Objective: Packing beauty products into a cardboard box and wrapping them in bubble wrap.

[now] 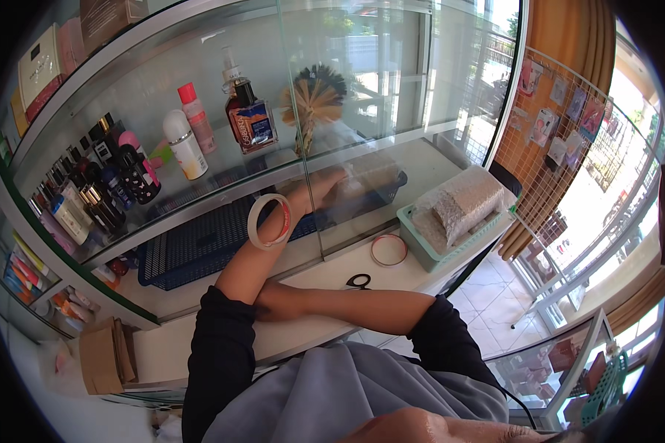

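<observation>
My left hand [328, 185] reaches into the glass cabinet, behind the sliding pane [360, 216]. Its fingers meet the near end of a bubble-wrapped package [372, 169] in a dark blue plastic basket [194, 243]. Reflections blur this contact, so the grip is unclear. A roll of clear tape [256, 231] shows at my left forearm; whether it encircles the arm is hard to tell. My right hand [277, 302] lies low over the white counter [305, 271], tucked behind the left forearm, its fingers hidden. Farther right are scissors [359, 281] with black handles and another tape roll [389, 250].
A mint plastic basket [429, 257] with bubble-wrapped packages [471, 202] stands at the counter's right end. Perfume bottles [249, 119] and other cosmetics fill the glass shelf [160, 194] above. Folded cardboard [102, 354] stands at left. A wire display grid [554, 166] rises at right.
</observation>
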A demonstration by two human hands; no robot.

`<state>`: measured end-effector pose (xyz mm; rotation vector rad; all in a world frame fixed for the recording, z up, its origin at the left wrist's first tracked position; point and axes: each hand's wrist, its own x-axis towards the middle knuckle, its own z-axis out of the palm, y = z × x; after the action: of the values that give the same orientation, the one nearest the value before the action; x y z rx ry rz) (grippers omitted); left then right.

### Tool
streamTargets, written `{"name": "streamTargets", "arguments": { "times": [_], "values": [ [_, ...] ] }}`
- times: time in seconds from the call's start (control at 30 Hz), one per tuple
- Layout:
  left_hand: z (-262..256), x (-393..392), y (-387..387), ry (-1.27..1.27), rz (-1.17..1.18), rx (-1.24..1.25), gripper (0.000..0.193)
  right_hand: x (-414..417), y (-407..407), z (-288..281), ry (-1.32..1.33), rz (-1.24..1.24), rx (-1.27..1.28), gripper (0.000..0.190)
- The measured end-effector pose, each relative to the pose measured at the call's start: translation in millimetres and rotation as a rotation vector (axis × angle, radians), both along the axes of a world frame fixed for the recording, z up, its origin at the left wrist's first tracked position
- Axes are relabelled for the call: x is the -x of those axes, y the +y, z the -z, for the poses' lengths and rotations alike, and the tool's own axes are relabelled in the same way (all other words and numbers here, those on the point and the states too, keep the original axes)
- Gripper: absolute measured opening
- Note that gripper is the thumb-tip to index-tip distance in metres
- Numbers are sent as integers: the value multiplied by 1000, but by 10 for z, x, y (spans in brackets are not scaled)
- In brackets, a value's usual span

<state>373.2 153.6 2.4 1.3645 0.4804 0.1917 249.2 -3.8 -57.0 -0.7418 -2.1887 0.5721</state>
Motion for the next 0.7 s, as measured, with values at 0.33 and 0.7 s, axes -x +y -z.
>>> {"name": "streamTargets", "arguments": {
  "times": [0.33,0.7],
  "values": [
    [61,35,-29,66,-10,-207,117,4,-9,12,0,19,68,54],
    [-240,216,-481,106,-361,-1449,78,-58,-40,50,5,89,-68,50]
  ]
}}
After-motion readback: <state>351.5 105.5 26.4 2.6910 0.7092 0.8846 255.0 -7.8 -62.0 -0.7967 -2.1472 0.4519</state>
